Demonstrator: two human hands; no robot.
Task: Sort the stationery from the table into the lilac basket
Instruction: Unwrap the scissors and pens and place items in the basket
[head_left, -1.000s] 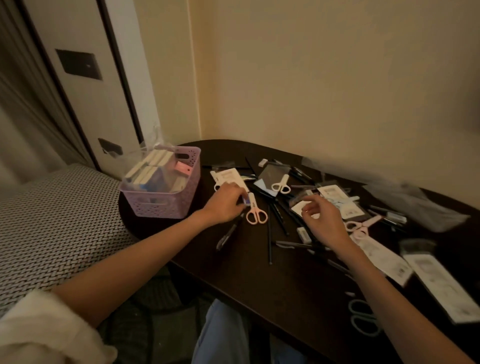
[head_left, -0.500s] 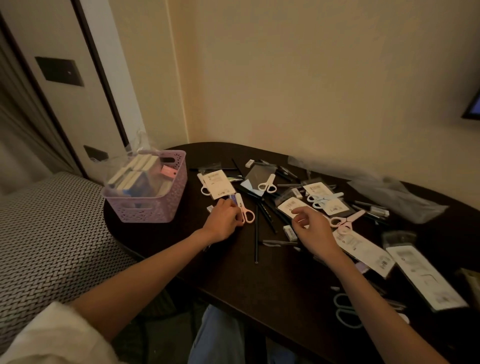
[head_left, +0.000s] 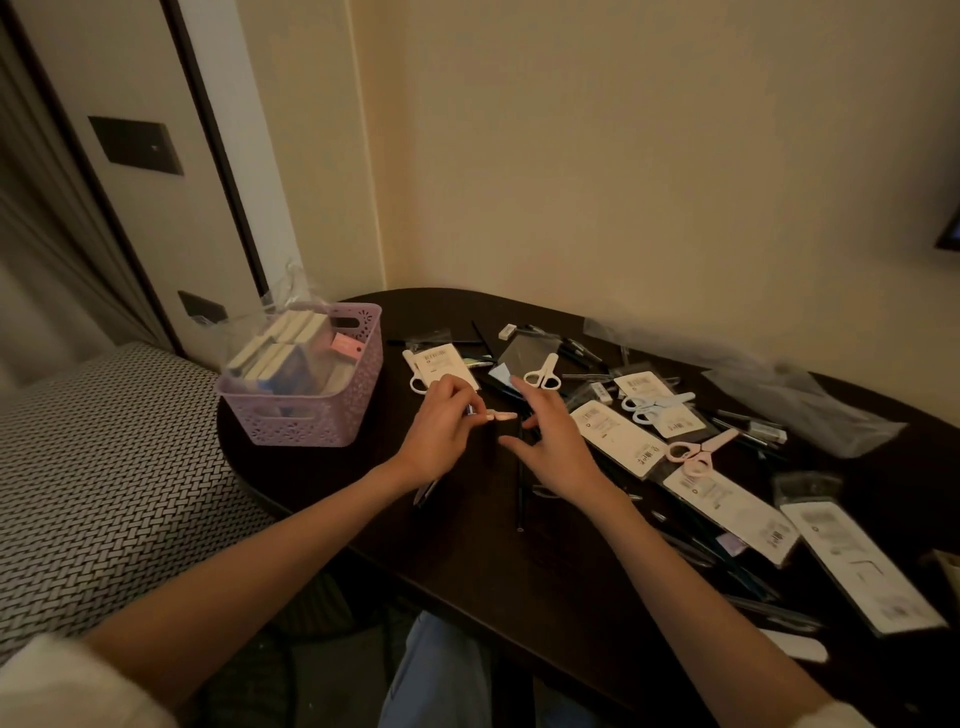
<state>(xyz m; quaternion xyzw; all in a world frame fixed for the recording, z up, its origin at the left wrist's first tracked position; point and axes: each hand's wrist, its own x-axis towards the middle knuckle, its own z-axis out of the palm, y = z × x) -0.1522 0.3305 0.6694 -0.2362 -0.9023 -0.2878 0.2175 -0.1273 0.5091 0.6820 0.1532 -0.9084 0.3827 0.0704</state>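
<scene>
The lilac basket (head_left: 311, 421) stands at the table's left end, filled with notepads and a pink eraser. My left hand (head_left: 441, 431) pinches small pink scissors (head_left: 501, 415) just above the dark table, right of the basket. My right hand (head_left: 550, 441) hovers beside it with fingers spread, holding nothing. White scissors (head_left: 543, 371), blue scissors (head_left: 652, 405) and another pink pair (head_left: 698, 449) lie among black pens and white packaging cards (head_left: 615, 436).
The dark oval table (head_left: 467, 561) sits in a wall corner. Clear plastic bags (head_left: 800, 400) lie at the back right. A patterned cushion (head_left: 104, 467) lies left of the table. More packaged cards (head_left: 857, 561) line the right edge.
My left hand has lifted the pink scissors off the table. My right hand moved left, toward the left hand, and opened its fingers.
</scene>
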